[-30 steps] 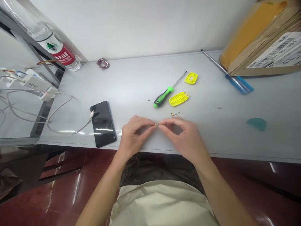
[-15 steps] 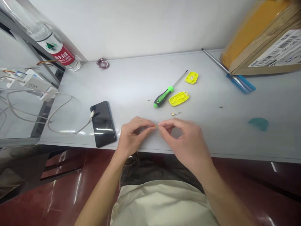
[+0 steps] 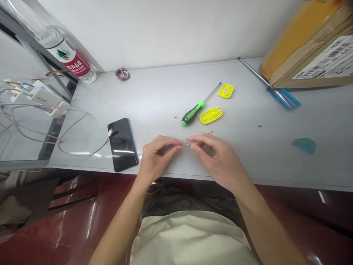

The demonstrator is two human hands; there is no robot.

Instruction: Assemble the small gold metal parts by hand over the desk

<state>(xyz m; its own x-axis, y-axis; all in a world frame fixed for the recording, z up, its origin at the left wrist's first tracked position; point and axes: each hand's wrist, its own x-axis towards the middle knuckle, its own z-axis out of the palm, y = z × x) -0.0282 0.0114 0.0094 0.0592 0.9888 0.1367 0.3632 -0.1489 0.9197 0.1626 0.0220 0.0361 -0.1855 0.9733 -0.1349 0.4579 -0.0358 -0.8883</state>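
Note:
Between thumb and forefinger, my left hand (image 3: 158, 156) pinches a tiny brass-coloured part (image 3: 181, 144). My right hand (image 3: 220, 158) is just to its right, thumb and forefinger slightly apart. A tiny pale piece (image 3: 187, 144) shows at the right fingertips; whether they touch it is too small to tell. Beyond my right hand lies a small metal part (image 3: 204, 133) with a thin arm, partly hidden by the fingers. Further back are an open yellow shell half (image 3: 211, 116), a smaller yellow piece (image 3: 226, 91) and a green-black screwdriver (image 3: 193, 114).
A phone (image 3: 122, 145) with a white cable lies left of my hands. At the back left stand a water bottle (image 3: 70, 60) and a beaded band (image 3: 122, 74). Toward the right are a cardboard box (image 3: 309, 55), a blue screwdriver (image 3: 284, 98) and a teal patch (image 3: 304, 145).
The fingertips of my right hand have parted and moved slightly right, away from the brass-coloured part. My left hand keeps its pinch. The view has shifted slightly.

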